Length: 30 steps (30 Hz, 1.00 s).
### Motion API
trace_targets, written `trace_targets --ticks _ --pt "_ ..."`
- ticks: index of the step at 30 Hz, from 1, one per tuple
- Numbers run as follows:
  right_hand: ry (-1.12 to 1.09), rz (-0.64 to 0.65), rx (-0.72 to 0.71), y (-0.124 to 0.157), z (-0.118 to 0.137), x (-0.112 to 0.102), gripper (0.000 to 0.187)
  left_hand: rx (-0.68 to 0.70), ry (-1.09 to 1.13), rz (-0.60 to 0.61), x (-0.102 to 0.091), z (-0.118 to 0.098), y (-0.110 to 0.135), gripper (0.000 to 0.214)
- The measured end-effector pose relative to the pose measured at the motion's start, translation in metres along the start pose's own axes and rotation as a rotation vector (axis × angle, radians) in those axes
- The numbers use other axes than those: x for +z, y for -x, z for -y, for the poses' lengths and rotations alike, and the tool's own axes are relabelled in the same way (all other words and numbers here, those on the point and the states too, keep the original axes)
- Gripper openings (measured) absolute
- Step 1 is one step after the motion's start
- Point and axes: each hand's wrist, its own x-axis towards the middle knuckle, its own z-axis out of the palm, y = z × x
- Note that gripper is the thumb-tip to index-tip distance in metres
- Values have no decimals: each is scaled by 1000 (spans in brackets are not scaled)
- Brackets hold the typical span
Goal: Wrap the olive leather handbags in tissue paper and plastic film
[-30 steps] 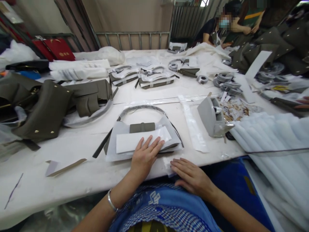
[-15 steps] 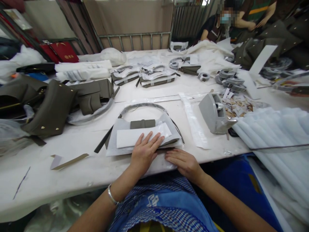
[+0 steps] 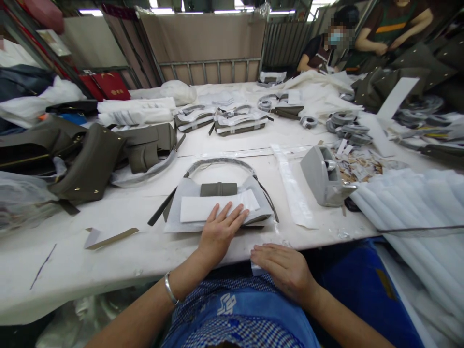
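Observation:
A dark olive handbag (image 3: 219, 189) lies on the table before me, partly covered by thin translucent wrapping sheet (image 3: 174, 215). Its wrapped handle (image 3: 221, 161) arches away from me. Across the front of the bag rests a white foam strip (image 3: 195, 208). My left hand (image 3: 219, 232) lies flat with fingers stretched out, pressing on the strip and the bag's near side. At the table's front edge, my right hand (image 3: 284, 270) is closed, its fingers together and bent downward. A small pale piece (image 3: 256, 268) shows below those fingers; what it is stays unclear.
A grey tape dispenser (image 3: 321, 176) and a clear plastic strip (image 3: 295, 193) are to the right. Foam sheets (image 3: 416, 208) hang at the right edge. More olive bags (image 3: 89, 162) lie left, beside a folded card (image 3: 110, 239). Wrapped bags (image 3: 239, 123) lie farther back.
My right hand has drawn back from the bag's lower edge toward my body, and a pale piece now shows under it. My left hand stays on the foam strip. The view has tilted up slightly.

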Motion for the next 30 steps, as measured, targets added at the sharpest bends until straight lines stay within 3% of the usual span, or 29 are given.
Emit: trace_targets --ticks 5,8,14,16,24,30 --pt "64 -23 -34 -46 -16 -21 32 8 -10 -13 1 0 1 48" --pt "90 -7 4 -71 -35 -22 33 21 -5 -42 3 1 1 44" --pt "86 162 351 -105 -76 -4 14 38 -5 -119 8 1 0 30" --pt "28 242 428 -112 -85 2 9 35 10 -146 9 1 0 28" --pt "-114 365 422 -117 -114 17 8 51 63 -154 9 3 -1 31" --pt "-138 412 489 -119 -115 19 6 31 93 -119 8 4 -2 33"
